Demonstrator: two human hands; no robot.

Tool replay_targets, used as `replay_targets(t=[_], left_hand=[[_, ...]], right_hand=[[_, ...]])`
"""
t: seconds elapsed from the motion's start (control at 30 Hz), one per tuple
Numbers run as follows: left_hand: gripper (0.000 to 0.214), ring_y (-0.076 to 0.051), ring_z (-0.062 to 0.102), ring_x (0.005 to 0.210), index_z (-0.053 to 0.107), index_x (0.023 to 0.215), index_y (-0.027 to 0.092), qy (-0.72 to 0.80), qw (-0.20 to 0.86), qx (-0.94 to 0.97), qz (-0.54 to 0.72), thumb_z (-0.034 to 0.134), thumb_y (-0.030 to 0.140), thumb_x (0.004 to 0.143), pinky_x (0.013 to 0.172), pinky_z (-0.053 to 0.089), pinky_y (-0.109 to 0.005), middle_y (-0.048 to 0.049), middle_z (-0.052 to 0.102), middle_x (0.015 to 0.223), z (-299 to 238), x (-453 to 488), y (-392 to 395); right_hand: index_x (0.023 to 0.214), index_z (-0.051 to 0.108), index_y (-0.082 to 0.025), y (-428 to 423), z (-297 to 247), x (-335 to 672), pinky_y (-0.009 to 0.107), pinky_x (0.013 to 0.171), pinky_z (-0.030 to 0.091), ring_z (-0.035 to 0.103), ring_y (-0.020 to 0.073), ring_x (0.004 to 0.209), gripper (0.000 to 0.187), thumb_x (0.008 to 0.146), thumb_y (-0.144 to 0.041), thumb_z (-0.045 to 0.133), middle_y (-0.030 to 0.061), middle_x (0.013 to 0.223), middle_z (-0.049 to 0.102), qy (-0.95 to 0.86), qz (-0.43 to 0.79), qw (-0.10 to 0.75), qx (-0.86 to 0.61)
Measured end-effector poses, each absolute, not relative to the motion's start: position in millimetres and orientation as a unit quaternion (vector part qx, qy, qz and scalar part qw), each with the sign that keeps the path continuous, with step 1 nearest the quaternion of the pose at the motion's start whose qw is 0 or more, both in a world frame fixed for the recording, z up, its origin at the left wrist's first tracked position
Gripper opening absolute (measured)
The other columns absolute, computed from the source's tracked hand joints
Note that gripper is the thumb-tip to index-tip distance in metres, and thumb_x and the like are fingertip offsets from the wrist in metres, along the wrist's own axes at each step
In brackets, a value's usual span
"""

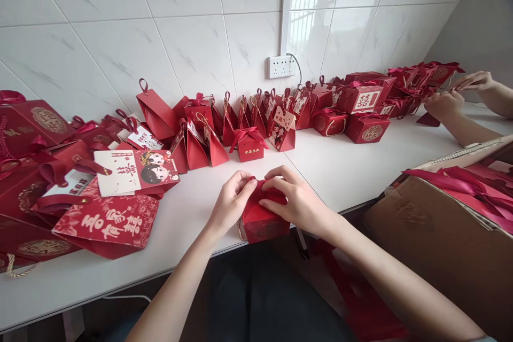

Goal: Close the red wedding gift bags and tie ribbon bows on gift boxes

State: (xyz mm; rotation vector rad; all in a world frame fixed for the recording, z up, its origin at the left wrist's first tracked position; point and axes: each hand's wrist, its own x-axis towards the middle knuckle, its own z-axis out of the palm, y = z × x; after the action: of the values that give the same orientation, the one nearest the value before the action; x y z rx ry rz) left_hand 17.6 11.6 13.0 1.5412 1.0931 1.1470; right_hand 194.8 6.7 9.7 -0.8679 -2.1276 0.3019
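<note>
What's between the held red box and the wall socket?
In the head view, from the held red box toward the wall socket: white tabletop, then a cartoon-printed box, with pointed red boxes behind it.

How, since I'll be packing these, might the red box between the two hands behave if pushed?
The red box looks like folded card, so it would probably be fairly stiff yet dent under a hard squeeze. Its flat sides suggest sliding rather than rolling. Being at the near edge of the table, it could tip off if pushed outward.
</note>
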Motion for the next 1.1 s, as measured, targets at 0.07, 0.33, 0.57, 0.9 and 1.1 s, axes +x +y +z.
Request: replay_targets(t=[0.07,0.33,0.57,0.9,1.1], left_hand=[[0.019,-0.012,0.055,0.071,0.051,0.081,0.019,0.444,0.451,0.624,0.457,0.056,0.037,0.084,0.065,0.044,-0.022,0.002,0.056,0.075,13,18,11],[0.016,-0.015,0.059,0.08,0.055,0.082,0.02,0.495,0.258,0.7,0.445,0.051,0.034,0.088,0.076,0.045,-0.027,0.0,0.063,0.083,17,14,0],[0.01,-0.009,0.052,0.055,0.054,0.079,0.021,0.517,0.066,0.722,0.455,0.054,0.026,0.088,0.057,0.043,-0.02,0.0054,0.058,0.065,10,15,-25],[0.01,-0.014,0.064,0.088,0.054,0.08,0.02,0.515,0.144,0.68,0.501,0.053,0.027,0.087,0.076,0.053,-0.022,-0.002,0.065,0.089,-11,12,-26],[0.017,-0.018,0.061,0.105,0.056,0.076,0.02,0.516,0.286,0.6,0.54,0.058,0.035,0.083,0.084,0.054,-0.025,-0.0065,0.063,0.108,-18,10,-20]], right_hand=[[0.092,0.064,-0.019,8,8,192,0.038,0.085,0.056,0.062,0.0222,0.092,0.006,0.086,-0.02,0.063,0.0102,0.105,0.056,-0.839,0.103,0.405,-0.348],[0.083,0.064,-0.017,7,16,197,0.032,0.075,0.058,0.063,0.0165,0.079,0.011,0.091,-0.013,0.057,0.0083,0.096,0.059,-0.842,0.08,0.421,-0.328],[0.093,0.062,-0.017,1,23,214,0.033,0.08,0.059,0.067,0.0182,0.088,0.022,0.099,-0.018,0.041,0.0119,0.104,0.059,-0.89,0.044,0.356,-0.281],[0.103,0.057,-0.016,0,9,230,0.035,0.088,0.06,0.067,0.0213,0.103,0.024,0.097,-0.006,0.036,0.0169,0.117,0.056,-0.901,-0.015,0.34,-0.271],[0.107,0.057,-0.016,4,1,240,0.032,0.088,0.06,0.066,0.0209,0.106,0.027,0.094,-0.001,0.038,0.0172,0.12,0.055,-0.902,-0.009,0.345,-0.26]])
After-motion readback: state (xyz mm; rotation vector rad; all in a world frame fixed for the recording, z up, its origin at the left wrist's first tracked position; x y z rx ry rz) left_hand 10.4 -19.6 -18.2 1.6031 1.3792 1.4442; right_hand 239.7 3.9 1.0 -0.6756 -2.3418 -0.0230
